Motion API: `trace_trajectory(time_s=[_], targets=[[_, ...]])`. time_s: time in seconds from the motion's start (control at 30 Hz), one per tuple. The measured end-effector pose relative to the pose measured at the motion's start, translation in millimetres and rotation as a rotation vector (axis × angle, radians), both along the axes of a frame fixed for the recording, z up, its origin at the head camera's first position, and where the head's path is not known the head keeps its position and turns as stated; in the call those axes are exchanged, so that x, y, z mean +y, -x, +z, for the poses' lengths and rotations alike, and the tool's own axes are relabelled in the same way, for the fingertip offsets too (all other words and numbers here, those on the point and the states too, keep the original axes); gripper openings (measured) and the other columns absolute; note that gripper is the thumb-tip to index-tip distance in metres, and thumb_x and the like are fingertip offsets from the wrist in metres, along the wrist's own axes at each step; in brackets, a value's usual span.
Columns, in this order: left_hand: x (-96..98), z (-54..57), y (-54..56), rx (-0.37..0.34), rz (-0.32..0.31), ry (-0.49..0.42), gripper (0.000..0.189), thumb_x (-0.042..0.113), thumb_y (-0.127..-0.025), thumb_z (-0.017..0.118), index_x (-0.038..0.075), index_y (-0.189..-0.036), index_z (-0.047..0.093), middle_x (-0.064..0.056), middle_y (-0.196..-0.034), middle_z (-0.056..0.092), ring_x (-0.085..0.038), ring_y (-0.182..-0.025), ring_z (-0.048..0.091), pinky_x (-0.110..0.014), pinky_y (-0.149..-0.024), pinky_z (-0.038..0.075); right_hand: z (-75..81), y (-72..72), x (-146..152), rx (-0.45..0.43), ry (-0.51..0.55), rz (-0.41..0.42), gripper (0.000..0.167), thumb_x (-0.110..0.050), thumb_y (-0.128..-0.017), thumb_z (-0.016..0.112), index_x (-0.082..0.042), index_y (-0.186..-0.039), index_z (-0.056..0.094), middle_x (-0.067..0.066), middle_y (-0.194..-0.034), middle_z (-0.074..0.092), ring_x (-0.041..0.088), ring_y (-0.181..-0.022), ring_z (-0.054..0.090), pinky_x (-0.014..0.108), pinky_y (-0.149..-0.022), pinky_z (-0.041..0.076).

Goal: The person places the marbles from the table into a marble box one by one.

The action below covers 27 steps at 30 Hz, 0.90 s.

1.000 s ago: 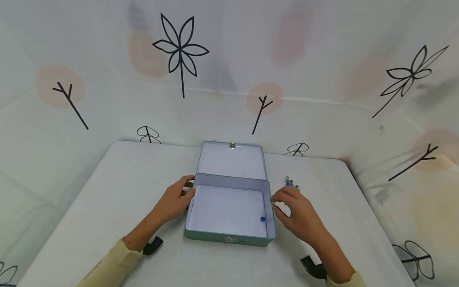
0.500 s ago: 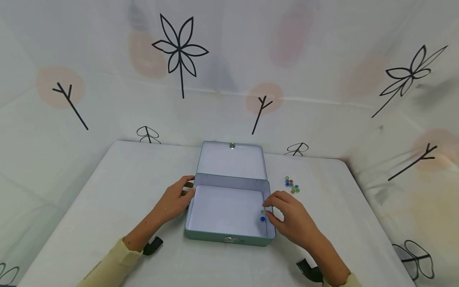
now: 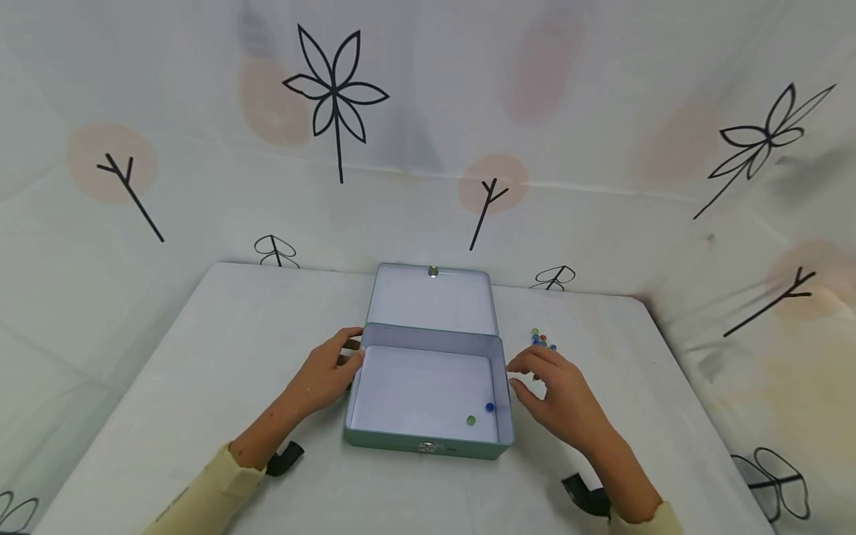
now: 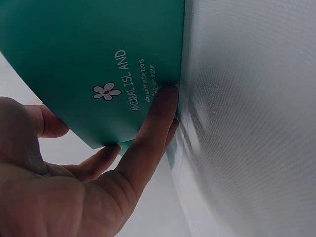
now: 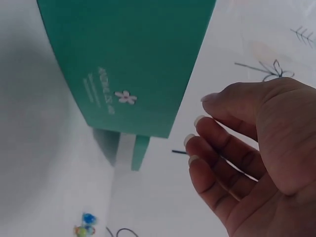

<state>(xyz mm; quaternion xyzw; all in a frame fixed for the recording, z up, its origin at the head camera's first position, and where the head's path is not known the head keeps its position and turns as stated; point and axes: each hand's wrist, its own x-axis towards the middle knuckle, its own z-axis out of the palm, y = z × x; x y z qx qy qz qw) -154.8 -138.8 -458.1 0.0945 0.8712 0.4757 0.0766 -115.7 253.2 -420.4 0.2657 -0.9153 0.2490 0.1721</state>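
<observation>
A shallow green tin box (image 3: 428, 444) with a pale inside stands with its lid (image 3: 431, 297) laid back. Inside, near the front right, are a green marble (image 3: 471, 420) and a blue marble (image 3: 490, 407). My left hand (image 3: 332, 370) rests against the box's left side; in the left wrist view its fairly straight fingers (image 4: 143, 153) lie along the printed wall, the thumb by the rim. Just outside the right wall hovers my right hand (image 3: 558, 394), fingers loosely bent and nothing between them. Behind it, several small coloured marbles (image 3: 537, 340) lie on the table, partly hidden by the hand.
A white-covered table (image 3: 267, 312) carries the box and marbles. Behind it hangs a pale cloth (image 3: 414, 148) with printed leaves and flowers. A small metal clasp (image 3: 429, 447) sits on the box front. Black straps (image 3: 285, 458) are worn at both wrists.
My right hand reached over the right wall, let go of the green marble inside the box, and moved back out to the right. The marble rolled forward and left. My left hand stayed put.
</observation>
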Motion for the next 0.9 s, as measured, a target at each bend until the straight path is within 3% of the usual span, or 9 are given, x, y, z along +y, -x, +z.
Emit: trace_trajectory(time_s=[0.3, 0.63, 0.9], targets=[[-0.4, 2.1, -0.9, -0.019, -0.002, -0.005, 0.052, 0.029, -0.112, 0.05, 0.012, -0.161, 0.041, -0.019, -0.15, 0.058, -0.038, -0.13, 0.065, -0.053, -0.103, 0.056, -8.5, 15.5, 20, -0.022, 0.039, -0.016, 0.032, 0.008, -0.081, 0.087, -0.013, -0.102, 0.074, -0.004, -0.103, 0.07, 0.014, -0.089, 0.066, 0.03, -0.071, 0.059], [-0.5, 0.9, 1.4, -0.007, -0.009, -0.006, 0.053, 0.03, -0.112, 0.05, 0.012, -0.161, 0.042, -0.019, -0.149, 0.058, -0.037, -0.129, 0.065, -0.051, -0.1, 0.058, -18.4, 38.2, 43, -0.044, 0.076, -0.096, 0.028, 0.009, -0.083, 0.084, -0.009, -0.103, 0.075, 0.003, -0.099, 0.072, 0.023, -0.085, 0.069, 0.036, -0.07, 0.061], [1.0, -3.2, 2.5, 0.0, -0.006, 0.01, 0.054, 0.033, -0.112, 0.049, 0.012, -0.162, 0.04, -0.018, -0.149, 0.058, -0.036, -0.129, 0.066, -0.051, -0.101, 0.058, -33.4, 60.7, 63, -0.078, 0.091, -0.215, 0.019, 0.006, -0.088, 0.079, -0.002, -0.105, 0.075, 0.011, -0.1, 0.072, 0.029, -0.088, 0.07, 0.045, -0.071, 0.06]])
